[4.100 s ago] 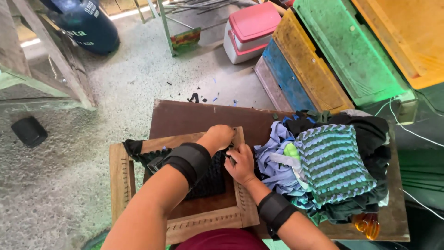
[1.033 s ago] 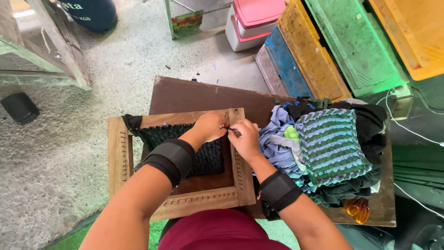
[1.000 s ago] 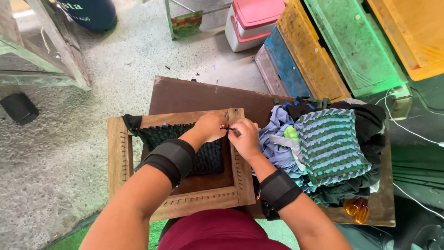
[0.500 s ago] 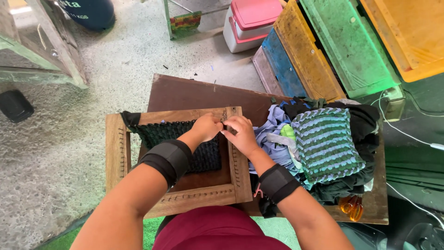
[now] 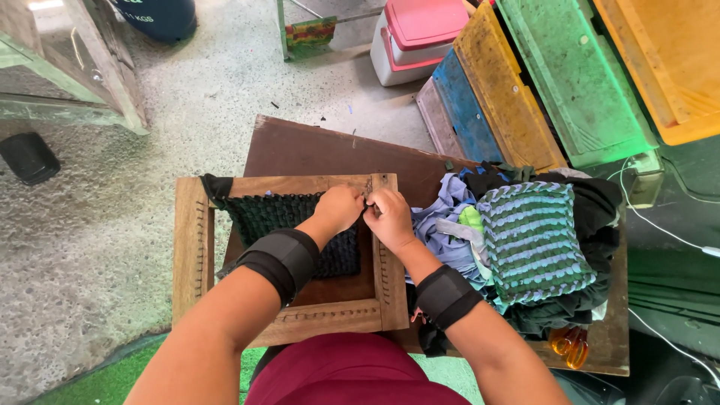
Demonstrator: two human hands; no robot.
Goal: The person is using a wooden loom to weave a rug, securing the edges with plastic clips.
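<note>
A square wooden weaving frame (image 5: 192,255) with rows of nails along its sides lies on a brown board (image 5: 315,150). A dark green-black woven mat (image 5: 281,217) fills its upper half. My left hand (image 5: 339,210) rests on the mat's right edge, fingers pinched on a dark strip near the frame's top right corner. My right hand (image 5: 390,217) meets it there, pinching the same strip at the nails. Both wrists wear black bands.
A heap of cloth strips (image 5: 450,217) with a finished green-and-lilac woven mat (image 5: 532,240) on top lies to the right. Orange-handled scissors (image 5: 570,343) sit at the board's right front. Coloured crates (image 5: 570,82) and a pink-lidded box (image 5: 420,34) stand behind.
Both hands have moved from the middle of the mat up to the frame's top right corner, and stay there working at the nails. The view has shifted slightly.
</note>
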